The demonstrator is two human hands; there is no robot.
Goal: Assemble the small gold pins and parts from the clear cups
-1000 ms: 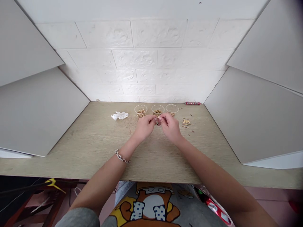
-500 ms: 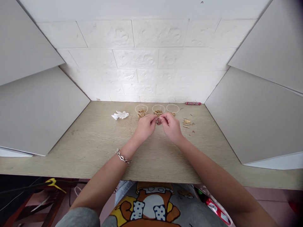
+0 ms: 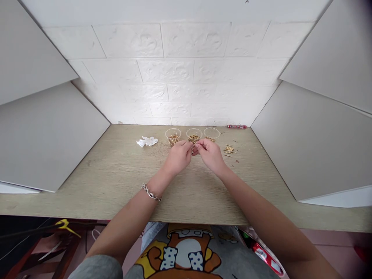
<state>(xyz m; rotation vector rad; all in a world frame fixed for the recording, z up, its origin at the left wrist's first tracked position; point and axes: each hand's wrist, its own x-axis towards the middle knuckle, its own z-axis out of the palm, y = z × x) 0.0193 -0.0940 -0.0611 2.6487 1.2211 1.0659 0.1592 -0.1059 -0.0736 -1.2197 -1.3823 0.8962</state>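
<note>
My left hand and my right hand meet fingertip to fingertip over the wooden table, both pinched shut on a tiny part too small to name. Just beyond them stand three clear plastic cups in a row: the left cup and the middle cup hold small gold-coloured metal pieces, and the right cup holds a few. A silver bracelet sits on my left wrist.
Loose gold pieces lie scattered on the table right of the cups. A crumpled white tissue lies to the left. A red pen-like stick rests against the white brick wall. Grey panels flank both sides.
Both hands have stayed pinched together at the same spot, with only slight finger movement.
</note>
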